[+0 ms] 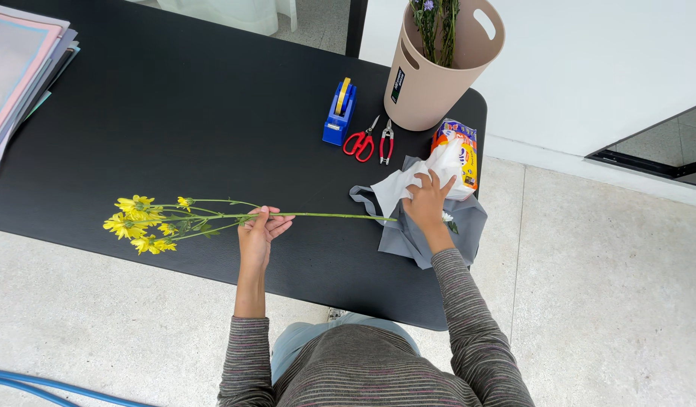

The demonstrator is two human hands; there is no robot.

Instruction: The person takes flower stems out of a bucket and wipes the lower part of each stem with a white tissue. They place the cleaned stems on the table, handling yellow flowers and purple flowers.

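A long green stem with several yellow flowers (140, 221) lies across the black table (174, 113). My left hand (259, 230) pinches the stem near its middle. The blooms point left and the cut end reaches right toward the wrapping. My right hand (427, 202) rests fingers spread on a white tissue sheet (393, 188) lying over a grey wrapping sheet (408, 237) at the table's right edge. A small white flower (446, 217) peeks out beside that hand.
A beige bucket (431, 75) with green stems stands at the back right. In front of it lie red scissors (361, 142), red pruning snips (386, 142), a blue tape dispenser (340, 113) and an orange packet (457, 154). Stacked paper sheets (20, 68) sit at far left.
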